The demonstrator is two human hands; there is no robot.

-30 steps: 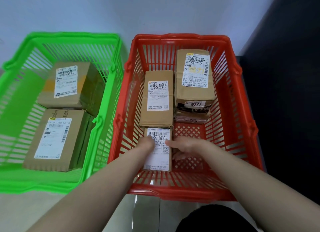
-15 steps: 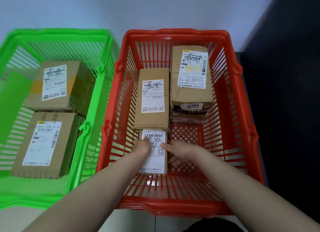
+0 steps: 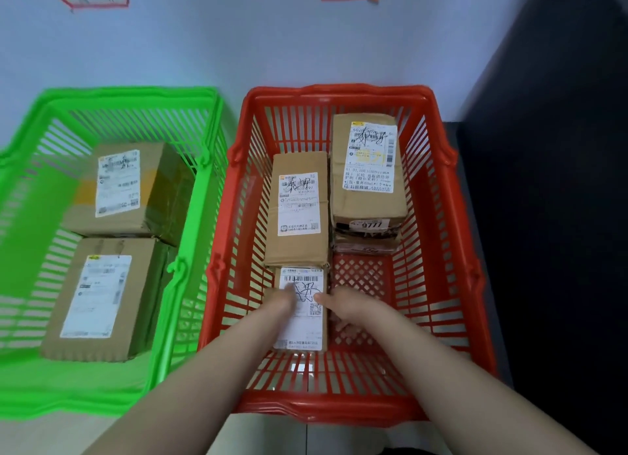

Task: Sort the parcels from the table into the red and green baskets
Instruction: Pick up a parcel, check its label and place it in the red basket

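Observation:
The red basket (image 3: pixel 452 278) stands at centre right and the green basket (image 3: pixel 190 284) beside it on the left. A small labelled parcel (image 3: pixel 302 325) lies on the red basket's floor near its front. My left hand (image 3: pixel 280 301) and my right hand (image 3: pixel 343 306) grip it from either side, thumbs on its white label. Behind it in the red basket lie a long brown parcel (image 3: pixel 297 210) and a taller parcel marked 9777 (image 3: pixel 368 169) stacked on a darker one (image 3: pixel 367 242). Two brown parcels, one at the back (image 3: pixel 129 189) and one in front (image 3: pixel 102 298), fill the green basket.
Both baskets stand against a pale wall (image 3: pixel 204 46) with two red-edged paper signs at the top. A dark panel (image 3: pixel 560 216) rises right of the red basket. Pale floor (image 3: pixel 68 434) shows in front of the baskets.
The view has tilted up, so the baskets sit lower in frame and the wall signs appear. My hands stay on the small parcel on the red basket's floor.

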